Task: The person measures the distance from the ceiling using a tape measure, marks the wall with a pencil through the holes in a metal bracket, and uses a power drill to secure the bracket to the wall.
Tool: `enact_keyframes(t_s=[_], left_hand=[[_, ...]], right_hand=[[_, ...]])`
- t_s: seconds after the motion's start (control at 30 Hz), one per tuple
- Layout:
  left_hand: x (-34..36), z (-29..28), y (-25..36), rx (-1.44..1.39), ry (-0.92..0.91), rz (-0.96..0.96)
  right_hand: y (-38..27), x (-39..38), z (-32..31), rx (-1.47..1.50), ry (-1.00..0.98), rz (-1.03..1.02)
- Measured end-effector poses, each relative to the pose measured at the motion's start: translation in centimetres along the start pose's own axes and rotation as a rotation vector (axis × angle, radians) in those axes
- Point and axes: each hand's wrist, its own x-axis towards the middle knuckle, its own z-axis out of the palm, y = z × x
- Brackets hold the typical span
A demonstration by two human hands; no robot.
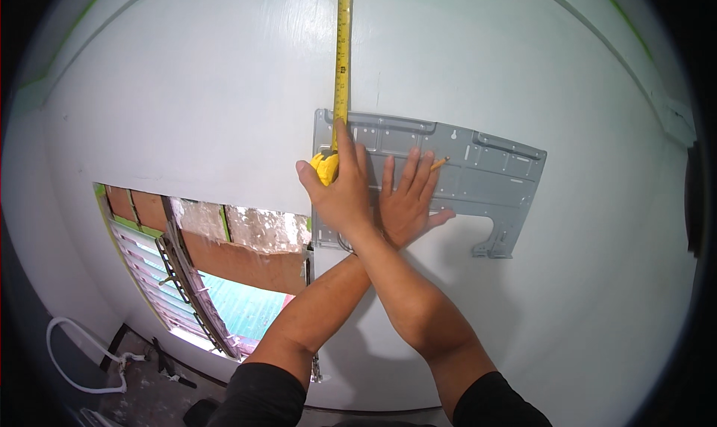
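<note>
My forearms cross, the right over the left. My right hand grips a yellow tape measure, thumb at its left and index finger stretched up along the blade. The yellow blade runs straight up the wall past the upper edge of the view. Against the white wall sits a grey metal mounting plate with slots and holes, tilted down toward the right. My left hand lies flat on the plate, fingers spread. A pencil sticks out by its index finger, apparently tucked under or between the fingers.
Left of and below the plate is a window opening with louvre slats and brown boards. White tubing and a dark tool lie on the floor at lower left. A dark object is at the far right.
</note>
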Motion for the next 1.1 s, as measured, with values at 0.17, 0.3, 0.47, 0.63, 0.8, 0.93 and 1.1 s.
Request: enact_keyframes(t_s=[0.17,0.3,0.47,0.63,0.8,0.93,1.1], left_hand=[[0.14,-0.04,0.42,-0.022,-0.019,-0.001],[0.33,-0.17,0.06,0.006,-0.013,0.043],[0.31,0.00,0.66,-0.001,0.002,0.011],[0.17,0.18,0.33,0.024,0.006,0.011],[0.28,0.70,0.84,0.044,0.015,0.017],[0.26,0.39,0.67,0.057,-0.002,0.014],[0.41,0.21,0.82,0.046,0.002,0.010]], right_hand=[[0.38,-0.08,0.01,-0.009,0.027,0.006],[-0.45,0.11,-0.04,0.035,0.019,0.021],[0.09,-0.15,0.20,0.024,0.060,0.031],[-0.30,-0.13,0.40,0.055,0.055,0.036],[0.07,-0.20,-0.16,0.052,0.041,0.050],[-0.10,-0.15,0.05,0.056,0.042,0.043],[-0.35,-0.14,-0.39,0.070,0.011,0.062]])
